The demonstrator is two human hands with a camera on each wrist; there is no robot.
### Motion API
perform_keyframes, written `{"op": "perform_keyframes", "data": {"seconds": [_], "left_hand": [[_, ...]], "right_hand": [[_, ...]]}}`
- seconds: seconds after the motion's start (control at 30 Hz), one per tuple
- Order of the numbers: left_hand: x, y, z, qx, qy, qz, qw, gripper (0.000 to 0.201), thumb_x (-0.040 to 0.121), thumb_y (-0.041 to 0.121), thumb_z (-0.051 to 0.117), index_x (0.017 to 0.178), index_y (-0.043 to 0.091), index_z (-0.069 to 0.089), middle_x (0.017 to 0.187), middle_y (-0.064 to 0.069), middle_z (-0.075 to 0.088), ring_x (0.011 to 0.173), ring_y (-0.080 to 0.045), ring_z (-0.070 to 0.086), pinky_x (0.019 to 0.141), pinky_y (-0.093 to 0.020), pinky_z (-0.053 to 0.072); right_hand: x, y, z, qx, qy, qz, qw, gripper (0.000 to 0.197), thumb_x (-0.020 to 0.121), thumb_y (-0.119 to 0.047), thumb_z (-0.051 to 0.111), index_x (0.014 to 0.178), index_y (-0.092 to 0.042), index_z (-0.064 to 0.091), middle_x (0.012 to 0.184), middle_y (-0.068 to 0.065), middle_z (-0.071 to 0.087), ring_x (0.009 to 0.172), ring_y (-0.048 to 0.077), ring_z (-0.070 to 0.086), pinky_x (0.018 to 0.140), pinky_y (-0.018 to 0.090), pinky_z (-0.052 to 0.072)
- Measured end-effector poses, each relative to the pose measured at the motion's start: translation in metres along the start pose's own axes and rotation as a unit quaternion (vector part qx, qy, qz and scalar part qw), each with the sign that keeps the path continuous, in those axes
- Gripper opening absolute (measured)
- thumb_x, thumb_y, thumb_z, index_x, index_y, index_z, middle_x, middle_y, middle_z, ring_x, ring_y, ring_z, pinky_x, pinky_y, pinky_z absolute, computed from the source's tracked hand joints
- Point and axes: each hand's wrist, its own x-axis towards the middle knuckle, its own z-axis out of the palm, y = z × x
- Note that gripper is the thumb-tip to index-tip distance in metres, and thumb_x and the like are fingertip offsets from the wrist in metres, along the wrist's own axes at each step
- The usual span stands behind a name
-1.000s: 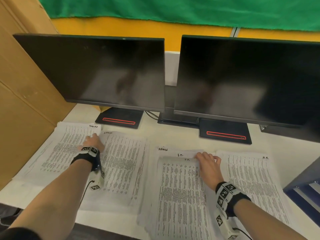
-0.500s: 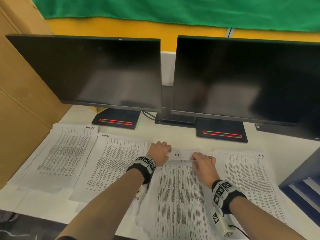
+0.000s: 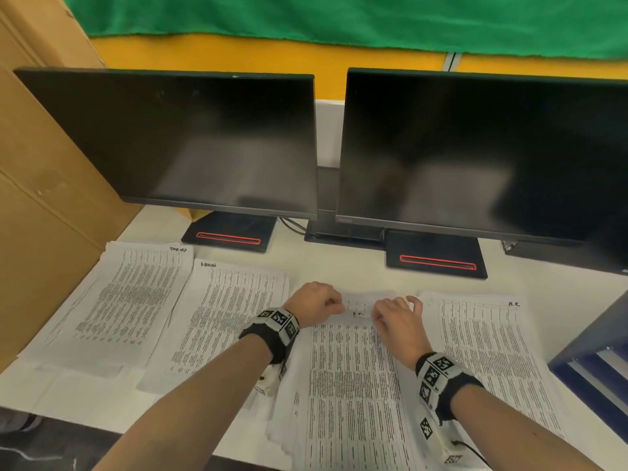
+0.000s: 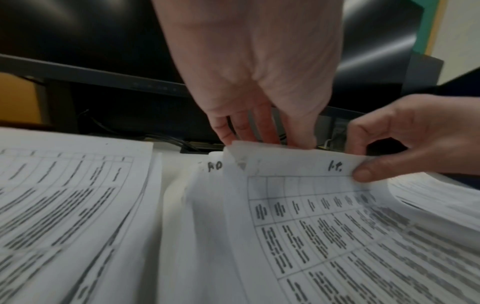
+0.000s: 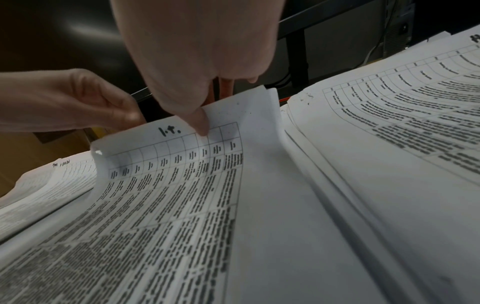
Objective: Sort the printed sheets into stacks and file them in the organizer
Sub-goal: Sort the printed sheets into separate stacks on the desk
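Pinching the top sheet's (image 3: 353, 368) far edge: left hand (image 3: 314, 302); right hand (image 3: 396, 319).

left hand (image 3: 314, 302) pinching (thumb and fingers), right hand (image 3: 396, 317) pinching likewise, forearms extended

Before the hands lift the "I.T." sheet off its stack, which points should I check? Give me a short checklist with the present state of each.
1. Left hand pinches the far edge of the I.T. sheet: ok.
2. Right hand pinches the same edge: ok.
3. Far edge raised off the stack below: ok.
4. Only one sheet pinched: cannot tell.
5. Neighbouring stacks, left and right, lying flat and apart from the hands: ok.
6. Free slot in the organizer: cannot tell, only its corner shows.
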Motion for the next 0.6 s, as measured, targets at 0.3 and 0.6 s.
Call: {"op": "perform_keyframes", "data": {"seconds": [0.3, 0.6], "left_hand": [[0.004, -0.031, -0.007, 0.088, 0.009, -0.122, 0.989, 0.017, 0.087, 0.013, 0.052, 0.104, 0.016, 0.055, 0.107, -0.005, 0.053, 0.102, -0.023, 0.046, 0.084, -0.035, 0.044], [-0.004, -0.017, -0.011, -0.125, 0.051, -0.183, 0.974, 0.029, 0.09, 0.037, 0.057, 0.109, 0.015, 0.05, 0.084, -0.005, 0.059, 0.073, -0.02, 0.055, 0.066, -0.027, 0.04]], "right_hand": [[-0.002, 0.003, -0.004, 0.011, 0.0, 0.001, 1.0, 0.017, 0.087, -0.014, 0.056, 0.076, -0.026, 0.052, 0.076, -0.011, 0.059, 0.08, 0.014, 0.053, 0.093, 0.032, 0.02], [0.0, 0.002, -0.009, 0.055, -0.016, 0.012, 0.998, 0.018, 0.09, -0.01, 0.048, 0.085, -0.026, 0.046, 0.085, -0.01, 0.062, 0.081, 0.014, 0.054, 0.088, 0.03, 0.024]]}}
